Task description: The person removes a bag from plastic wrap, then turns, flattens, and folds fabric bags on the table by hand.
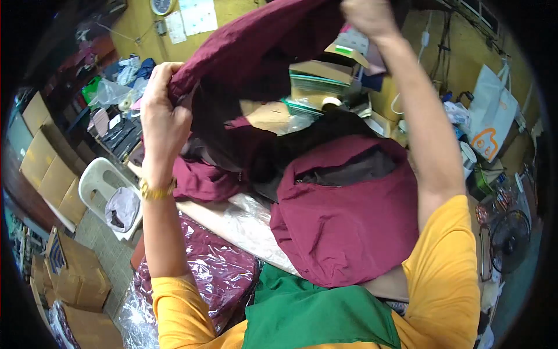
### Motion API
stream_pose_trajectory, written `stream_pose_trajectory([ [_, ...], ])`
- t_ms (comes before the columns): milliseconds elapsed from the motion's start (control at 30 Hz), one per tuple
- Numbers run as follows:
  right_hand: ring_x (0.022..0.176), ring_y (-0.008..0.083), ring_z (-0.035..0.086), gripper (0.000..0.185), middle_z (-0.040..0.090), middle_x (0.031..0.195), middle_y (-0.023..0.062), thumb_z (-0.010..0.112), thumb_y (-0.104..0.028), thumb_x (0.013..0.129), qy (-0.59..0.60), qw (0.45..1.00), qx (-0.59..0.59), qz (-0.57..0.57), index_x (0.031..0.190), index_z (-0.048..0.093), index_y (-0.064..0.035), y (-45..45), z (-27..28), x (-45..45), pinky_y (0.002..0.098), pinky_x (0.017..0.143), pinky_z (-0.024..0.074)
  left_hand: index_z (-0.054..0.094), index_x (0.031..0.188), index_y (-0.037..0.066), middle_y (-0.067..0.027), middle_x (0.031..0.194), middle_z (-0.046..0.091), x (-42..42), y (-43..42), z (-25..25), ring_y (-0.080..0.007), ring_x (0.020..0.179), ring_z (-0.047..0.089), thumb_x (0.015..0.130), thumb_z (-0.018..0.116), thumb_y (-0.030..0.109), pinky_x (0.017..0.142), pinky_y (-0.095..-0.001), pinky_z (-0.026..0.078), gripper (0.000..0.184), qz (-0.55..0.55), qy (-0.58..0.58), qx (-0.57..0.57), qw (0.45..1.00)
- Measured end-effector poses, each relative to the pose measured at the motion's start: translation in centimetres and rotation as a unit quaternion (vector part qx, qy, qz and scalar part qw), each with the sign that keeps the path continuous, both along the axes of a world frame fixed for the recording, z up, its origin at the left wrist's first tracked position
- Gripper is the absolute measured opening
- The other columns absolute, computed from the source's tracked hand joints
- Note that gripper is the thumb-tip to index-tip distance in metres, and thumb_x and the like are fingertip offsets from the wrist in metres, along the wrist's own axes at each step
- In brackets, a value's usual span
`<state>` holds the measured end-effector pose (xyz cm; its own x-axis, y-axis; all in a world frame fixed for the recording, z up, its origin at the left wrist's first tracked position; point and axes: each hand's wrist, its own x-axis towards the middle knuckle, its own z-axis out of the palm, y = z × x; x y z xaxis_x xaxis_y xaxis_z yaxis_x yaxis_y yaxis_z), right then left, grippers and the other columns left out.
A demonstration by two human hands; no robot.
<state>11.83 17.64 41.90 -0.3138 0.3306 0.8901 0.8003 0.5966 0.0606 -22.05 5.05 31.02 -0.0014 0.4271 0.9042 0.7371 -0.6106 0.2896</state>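
A maroon fabric item with a dark lining (250, 43) is stretched up in front of me between both hands. My left hand (164, 110) is closed around its left edge at about chest height. Higher up, my right hand (369, 17) grips the other end near the top of the view, slightly blurred. Below, on the table, lies a maroon piece with a zippered opening (349, 215), its dark lining showing. More maroon fabric (206, 179) is bunched to its left. I cannot tell whether these pieces join the raised one.
Maroon goods in clear plastic (215, 262) lie at the table's front left. Boxes and folders (319, 81) are stacked behind. A white plastic chair (96, 180) and cardboard cartons (75, 273) stand left. On the right are a white bag (491, 110) and a black fan (510, 238).
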Motion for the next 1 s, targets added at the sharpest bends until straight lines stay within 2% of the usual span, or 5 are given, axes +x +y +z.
stream_pose_trajectory([
  [100,0.105,0.0284,0.066,0.042,0.07,0.108,0.0156,0.041,0.005,0.076,-0.012,0.999,-0.005,0.049,0.108,0.067,-0.0031,-9.5,-0.8,7.2,0.0339,0.094,0.0485,0.059,0.107,0.001,-0.0159,0.1,0.061,4.9,-4.9,-1.3,-0.0333,0.095,0.059,0.073,0.076,0.005,0.088,-0.0397,0.046,0.039,-0.119,0.09,-0.016,0.989],
  [433,0.124,0.0321,0.057,0.041,0.068,0.112,0.0123,0.046,0.019,0.068,0.036,0.943,-0.301,-0.135,0.092,0.07,-0.0039,-30.4,-25.4,19.4,0.053,0.118,0.0285,0.063,0.094,0.01,-0.0044,0.115,0.065,15.9,-15.3,-16.6,-0.0209,0.105,0.062,0.085,0.072,0.016,0.09,-0.0366,0.045,0.014,-0.371,0.211,-0.246,0.87],
  [667,0.15,0.0334,0.025,0.058,0.035,0.157,0.0187,0.064,0.004,0.081,-0.037,0.793,-0.608,-0.015,0.136,0.057,-0.0133,-29.2,-18.7,22.2,0.0489,0.121,0.0189,0.065,0.107,0.005,-0.0146,0.123,0.062,17.7,-17.7,-12.0,-0.0269,0.099,0.068,0.086,0.074,0.026,0.08,-0.0321,0.056,0.031,-0.485,0.229,-0.236,0.811],
  [867,0.151,0.0371,0.016,0.072,0.02,0.164,0.0196,0.066,-0.044,0.093,0.095,0.767,-0.618,0.147,0.153,0.037,-0.015,-17.0,-18.2,20.4,0.0442,0.122,0.0163,0.047,0.144,0.011,-0.0226,0.156,0.032,20.0,-11.8,-8.3,-0.0455,0.146,0.026,0.091,0.059,0.056,0.115,-0.0638,0.019,0.071,-0.21,0.271,-0.22,0.913],
  [1000,0.151,0.0459,0.006,0.094,0.001,0.166,0.0184,0.059,-0.073,0.083,-0.043,0.795,-0.581,-0.169,0.158,0.022,-0.03,-8.9,-25.0,11.7,0.0676,0.116,0.0114,0.046,0.148,0.016,-0.0165,0.159,0.03,20.0,-6.1,-18.1,-0.0416,0.149,0.019,0.085,0.056,0.068,0.111,-0.0735,0.014,0.082,0.044,0.25,-0.275,0.927],
])
